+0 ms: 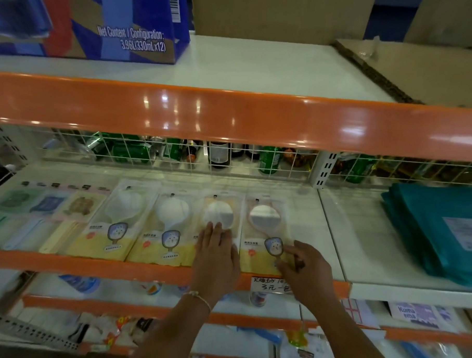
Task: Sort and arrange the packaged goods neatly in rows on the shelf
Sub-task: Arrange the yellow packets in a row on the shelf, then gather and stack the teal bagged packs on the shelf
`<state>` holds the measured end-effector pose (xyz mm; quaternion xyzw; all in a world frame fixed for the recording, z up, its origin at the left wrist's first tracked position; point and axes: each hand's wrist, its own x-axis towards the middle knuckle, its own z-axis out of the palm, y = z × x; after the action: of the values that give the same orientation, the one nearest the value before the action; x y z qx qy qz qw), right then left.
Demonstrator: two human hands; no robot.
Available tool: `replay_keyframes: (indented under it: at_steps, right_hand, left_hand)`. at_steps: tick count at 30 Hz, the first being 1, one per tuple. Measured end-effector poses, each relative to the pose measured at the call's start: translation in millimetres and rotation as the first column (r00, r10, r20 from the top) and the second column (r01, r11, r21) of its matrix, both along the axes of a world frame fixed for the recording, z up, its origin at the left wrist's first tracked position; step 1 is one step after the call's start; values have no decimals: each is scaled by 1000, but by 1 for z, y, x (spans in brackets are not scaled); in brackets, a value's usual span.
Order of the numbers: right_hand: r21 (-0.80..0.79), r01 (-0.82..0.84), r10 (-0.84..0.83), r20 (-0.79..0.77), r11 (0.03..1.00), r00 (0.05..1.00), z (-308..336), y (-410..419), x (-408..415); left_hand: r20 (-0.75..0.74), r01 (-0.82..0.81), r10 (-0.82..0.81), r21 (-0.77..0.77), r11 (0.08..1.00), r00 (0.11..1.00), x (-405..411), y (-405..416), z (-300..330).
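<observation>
Several clear packs holding round hand mirrors lie side by side on the white middle shelf (307,219). My left hand (216,254) lies flat with straight fingers on the third mirror pack (219,214). My right hand (303,265) grips the lower right corner of the rightmost mirror pack (264,223), its fingers curled at the pack's front edge. Left of these lie two more mirror packs (122,211) (171,216) in the same row.
Pastel-coloured flat packs (46,206) fill the shelf's left end. A stack of teal bags (445,229) sits on the right section. A wire fence (174,154) with bottles and cans behind it bounds the back. The orange upper shelf edge (226,111) overhangs.
</observation>
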<state>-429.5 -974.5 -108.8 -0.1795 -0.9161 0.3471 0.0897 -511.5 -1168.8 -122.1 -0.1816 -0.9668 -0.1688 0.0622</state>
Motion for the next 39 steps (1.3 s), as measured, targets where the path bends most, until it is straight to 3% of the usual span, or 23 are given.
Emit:
replay_keyframes:
  at_steps: [5, 13, 24, 35, 39]
  right_hand:
    - [-87, 29, -29, -1, 996, 1000, 3, 4, -2]
    - [-17, -8, 9, 26, 1000, 1000, -3, 3, -2]
    - [-38, 21, -21, -13, 999, 1000, 0, 0, 0]
    - [-328, 145, -199, -138, 934, 970, 36, 18, 3]
    - [-277, 128, -187, -197, 952, 962, 56, 51, 9]
  left_hand:
    - [13, 8, -8, -8, 1000, 1000, 3, -1, 5]
    - [86, 7, -5, -20, 1000, 996, 5, 2, 13]
    - [99, 13, -14, 6, 1000, 995, 7, 1, 15]
    - [32, 139, -147, 177, 974, 989, 15, 37, 50]
    - [4, 231, -240, 246, 941, 971, 18, 75, 75]
